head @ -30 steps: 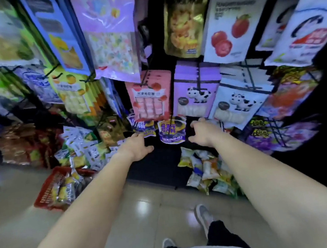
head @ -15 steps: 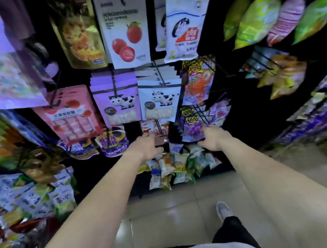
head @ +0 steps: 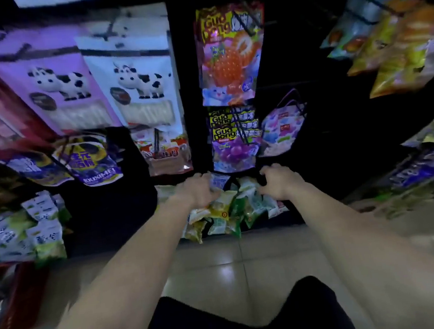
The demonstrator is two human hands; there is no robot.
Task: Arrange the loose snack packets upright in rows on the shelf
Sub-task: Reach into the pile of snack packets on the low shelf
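A heap of small loose snack packets (head: 228,212) in yellow, green and white lies jumbled at the front of the dark bottom shelf (head: 110,227). My left hand (head: 197,192) hovers on the heap's left side with bent fingers touching the top packets, next to a small blue-white packet (head: 218,180). On the right side of the heap, my right hand (head: 278,182) has its fingers spread and loosely bent over the packets. Neither hand visibly holds a packet. The picture is blurred.
Hanging bags fill the rack above: cow-print bags (head: 139,87), a strawberry gummy bag (head: 229,57), a grape one (head: 233,149). More white-green packets (head: 39,226) stand at the left above a red basket (head: 16,297). Tiled floor (head: 220,264) lies below, my dark-clad knees at the bottom.
The view has swung right and dropped closer to the bottom shelf. Both hands have moved from the hanging bags down onto the heap of loose packets.
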